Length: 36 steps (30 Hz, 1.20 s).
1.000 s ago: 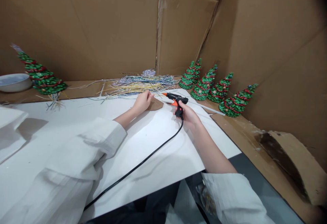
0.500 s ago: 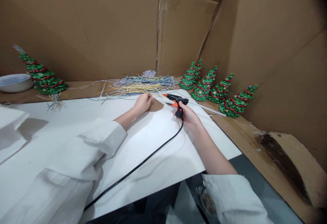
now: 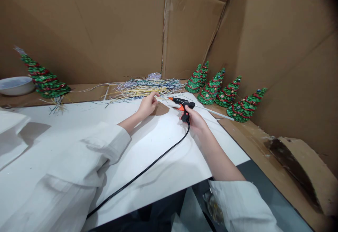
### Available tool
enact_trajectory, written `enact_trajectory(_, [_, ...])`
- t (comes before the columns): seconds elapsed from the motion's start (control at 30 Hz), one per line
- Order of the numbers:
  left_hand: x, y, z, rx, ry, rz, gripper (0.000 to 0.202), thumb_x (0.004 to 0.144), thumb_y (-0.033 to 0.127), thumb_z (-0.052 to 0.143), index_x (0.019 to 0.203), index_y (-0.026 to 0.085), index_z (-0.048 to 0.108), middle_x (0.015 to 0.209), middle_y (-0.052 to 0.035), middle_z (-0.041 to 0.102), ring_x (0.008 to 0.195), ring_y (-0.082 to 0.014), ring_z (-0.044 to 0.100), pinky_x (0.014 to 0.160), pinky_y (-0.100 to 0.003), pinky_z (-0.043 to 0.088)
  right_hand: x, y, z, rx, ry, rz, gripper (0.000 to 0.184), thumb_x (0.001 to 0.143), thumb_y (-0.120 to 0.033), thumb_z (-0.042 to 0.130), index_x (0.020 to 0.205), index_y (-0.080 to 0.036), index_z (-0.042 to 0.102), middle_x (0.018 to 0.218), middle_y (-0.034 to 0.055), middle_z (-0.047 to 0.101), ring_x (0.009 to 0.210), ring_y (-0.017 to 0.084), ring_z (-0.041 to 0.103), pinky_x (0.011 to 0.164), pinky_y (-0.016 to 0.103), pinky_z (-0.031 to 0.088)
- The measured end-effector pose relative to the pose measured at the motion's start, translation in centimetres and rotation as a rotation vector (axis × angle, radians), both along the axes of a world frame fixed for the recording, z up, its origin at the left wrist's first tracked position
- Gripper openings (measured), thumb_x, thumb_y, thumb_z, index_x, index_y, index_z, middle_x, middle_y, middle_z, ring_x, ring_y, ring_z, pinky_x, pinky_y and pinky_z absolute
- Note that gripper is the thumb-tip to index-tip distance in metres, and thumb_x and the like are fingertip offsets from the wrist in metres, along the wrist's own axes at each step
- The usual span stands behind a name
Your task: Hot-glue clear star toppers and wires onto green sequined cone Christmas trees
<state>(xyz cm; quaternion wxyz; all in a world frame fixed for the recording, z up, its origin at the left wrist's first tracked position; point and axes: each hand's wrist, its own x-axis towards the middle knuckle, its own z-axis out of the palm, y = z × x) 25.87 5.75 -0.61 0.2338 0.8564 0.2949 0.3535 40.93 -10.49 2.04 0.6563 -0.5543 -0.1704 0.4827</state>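
Glue gun (image 3: 185, 103): sitting upright in the right hand (image 3: 194, 118), its orange nozzle (image 3: 171, 98) pointing toward the left hand (image 3: 148, 107) and stopping short of those fingertips.
Right hand: wrapping its fingers around the black handle, the thumb lying along the back of the grip.
Left hand: hovering across from the nozzle, fingers curling and one reaching forward near the thumb; from where I'm standing I cannot tell whether they are pinching anything.
Brown piece (image 3: 161, 109): lying flat just right of the left hand and partly hiding behind it; whether the hand is touching it I cannot tell.
White stick (image 3: 216, 113): jutting from the gun's rear, running off to the right of the right hand.
Cord (image 3: 148, 168): dropping from below the right hand and trailing toward the left sleeve (image 3: 105, 144).
White sheet (image 3: 169, 147): spreading beneath both hands.
Strands (image 3: 148, 89): heaping up just beyond the left hand, yellow, white and blue ones mingling.
Five trees (image 3: 211, 88): standing beyond and to the right of the right hand, red garlands circling them.
Lone tree (image 3: 44, 77): leaning well left of the left hand, a white bowl (image 3: 16, 86) resting beside it.
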Motion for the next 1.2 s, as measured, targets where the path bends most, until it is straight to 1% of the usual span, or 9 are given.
enact_trajectory(0.07, [0.0,0.1,0.0,-0.004,0.015,0.007,0.035,0.073,0.015,0.049,0.106,0.018,0.06,0.077,-0.0029,0.068,0.072,-0.0183,0.061,0.073,-0.029,0.045,0.0,0.0,0.0,-0.007,0.002,-0.011,0.02,0.09,-0.026,0.048,0.076,-0.014,0.056,0.05,-0.0023,0.056,0.04,0.01,0.058,0.037,0.017,0.042])
enact_trajectory(0.23, [0.2,0.1,0.2,-0.011,0.055,0.048,0.018,0.075,0.019,0.051,0.081,0.016,0.067,0.082,-0.0058,0.071,0.075,-0.0196,0.061,0.074,-0.029,0.044,-0.1,0.0,0.2,-0.034,0.014,-0.019,0.02,0.09,-0.025,0.049,0.074,-0.014,0.056,0.05,-0.0025,0.056,0.04,0.01,0.058,0.038,0.018,0.042])
enact_trajectory(0.4, [0.4,-0.4,0.5,-0.001,0.087,0.07,0.016,0.079,0.024,0.048,0.075,0.016,0.062,0.075,-0.005,0.067,0.069,-0.018,0.057,0.067,-0.027,0.041,0.0,0.0,0.1,-0.04,-0.003,-0.014,0.021,0.089,-0.025,0.049,0.073,-0.014,0.057,0.051,-0.0023,0.057,0.041,0.011,0.059,0.037,0.018,0.041])
enact_trajectory(0.57, [0.5,-0.6,0.5,0.024,0.121,0.091,0.029,0.087,0.03,0.036,0.066,0.018,0.052,0.066,-0.0045,0.058,0.064,-0.0182,0.051,0.062,-0.029,0.035,0.1,0.1,0.0,-0.015,-0.015,-0.002,0.021,0.09,-0.024,0.048,0.073,-0.014,0.057,0.05,-0.0028,0.057,0.041,0.01,0.058,0.039,0.019,0.043])
enact_trajectory(0.73, [0.5,-0.2,0.3,0.013,0.139,0.097,0.028,0.087,0.031,0.035,0.069,0.018,0.052,0.067,-0.0041,0.058,0.065,-0.0183,0.051,0.062,-0.029,0.035,0.1,0.1,-0.1,-0.024,-0.024,-0.001,0.019,0.09,-0.025,0.048,0.075,-0.015,0.055,0.051,-0.0032,0.057,0.042,0.01,0.059,0.039,0.019,0.042])
enact_trajectory(0.87, [0.3,0.2,0.2,-0.015,0.163,0.086,0.017,0.08,0.023,0.043,0.076,0.017,0.059,0.073,-0.0049,0.064,0.069,-0.0185,0.055,0.065,-0.028,0.039,0.1,0.1,-0.1,-0.033,-0.033,0.009,0.019,0.091,-0.025,0.047,0.075,-0.015,0.053,0.051,-0.0039,0.056,0.041,0.01,0.059,0.036,0.018,0.038])
enact_trajectory(1.0, [0.1,0.5,0.7,-0.043,0.192,0.07,0.02,0.074,0.017,0.046,0.078,0.015,0.066,0.078,-0.0054,0.068,0.071,-0.0183,0.059,0.069,-0.027,0.042,0.1,0.1,0.0,-0.041,-0.037,0.001,0.018,0.091,-0.024,0.047,0.076,-0.015,0.052,0.05,-0.0043,0.056,0.041,0.01,0.059,0.035,0.017,0.037])
enact_trajectory(1.1, [0.0,0.5,1.2,-0.057,0.21,0.09,0.021,0.073,0.019,0.047,0.078,0.014,0.067,0.081,-0.0067,0.07,0.074,-0.0192,0.06,0.068,-0.027,0.042,0.1,0.1,-0.1,-0.035,-0.044,0.004,0.019,0.091,-0.024,0.047,0.075,-0.016,0.052,0.051,-0.004,0.056,0.041,0.01,0.059,0.034,0.017,0.036])
enact_trajectory(1.2, [0.0,0.3,1.4,-0.052,0.239,0.115,0.022,0.076,0.024,0.046,0.069,0.014,0.065,0.076,-0.0078,0.069,0.07,-0.0201,0.059,0.063,-0.028,0.04,0.1,0.1,-0.1,-0.043,-0.047,0.002,0.018,0.09,-0.025,0.047,0.075,-0.016,0.052,0.051,-0.0038,0.056,0.041,0.011,0.058,0.034,0.018,0.036])
